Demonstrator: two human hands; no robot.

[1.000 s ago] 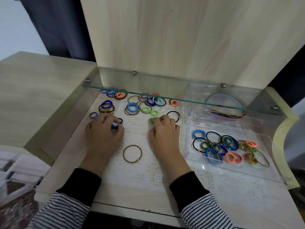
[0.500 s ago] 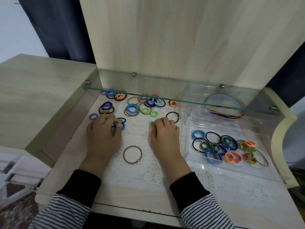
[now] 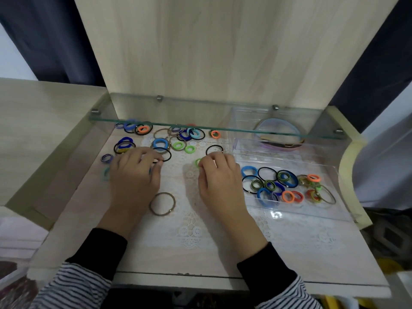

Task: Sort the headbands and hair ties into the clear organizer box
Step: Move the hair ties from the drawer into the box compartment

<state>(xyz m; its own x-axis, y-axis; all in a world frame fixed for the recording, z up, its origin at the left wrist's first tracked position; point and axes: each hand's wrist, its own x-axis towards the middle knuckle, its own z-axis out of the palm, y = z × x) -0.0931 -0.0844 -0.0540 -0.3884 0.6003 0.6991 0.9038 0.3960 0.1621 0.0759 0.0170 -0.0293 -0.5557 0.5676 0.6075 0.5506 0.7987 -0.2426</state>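
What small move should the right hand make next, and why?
Probably the right hand should pinch the small green hair tie at its fingertips and carry it to the clear organizer box: the tie lies on the lace mat, and the box's front compartment already holds others.

We see hair ties (image 3: pixel 160 143) scattered on the mat (image 3: pixel 189 230) at left, the organizer box (image 3: pixel 289 211) right, headbands (image 3: pixel 278 127) in its rear.

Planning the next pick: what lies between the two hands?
Head view: a brown hair tie lies on the lace mat between the left hand and the right hand.
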